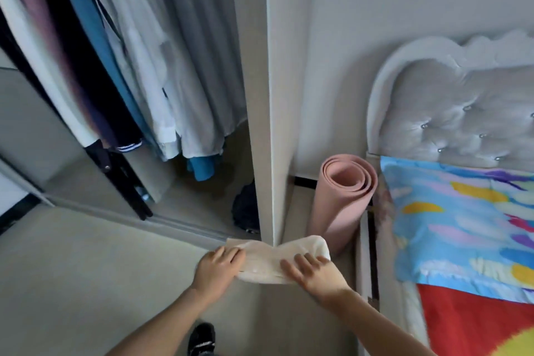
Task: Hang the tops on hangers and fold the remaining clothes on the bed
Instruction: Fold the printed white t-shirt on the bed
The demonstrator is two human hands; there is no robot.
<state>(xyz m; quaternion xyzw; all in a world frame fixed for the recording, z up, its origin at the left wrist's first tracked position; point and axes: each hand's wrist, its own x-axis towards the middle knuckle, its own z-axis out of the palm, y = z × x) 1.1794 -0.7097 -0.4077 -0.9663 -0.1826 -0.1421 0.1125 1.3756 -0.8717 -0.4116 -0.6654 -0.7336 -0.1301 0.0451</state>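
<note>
Far left, inside the open wardrobe (115, 66): a row of tops on hangers, pink, dark, blue, white and grey, packed close. Right of that, the wardrobe's pale side panel (268, 95), running down to the floor.

Low at centre, in front of the panel's foot and clear of the floor: a folded cream garment (268, 257), held in the air between both hands. Long axis left to right, straight across the body, with a slight dip in the middle. Left hand (219, 266) at its left end, fingers curled over the edge and gripping. Right hand (315, 272) on its right half, fingers straight and spread flat over the top, thumb out of sight. Both hands touching the cloth, neither nearer than the other.

Further right: a pink rolled mat (344, 196) standing on end, behind the garment's right end and just beside the bed (404, 306). Then a tufted grey headboard (462, 113), a bright patterned pillow (462, 225) and a red sheet (462, 321).

Judging from this: folded small, so probably bound for the bed, which lies to the right of both hands, on the right hand's side. Calls for a swing rightward past the mat, with the fold kept pressed flat.
</note>
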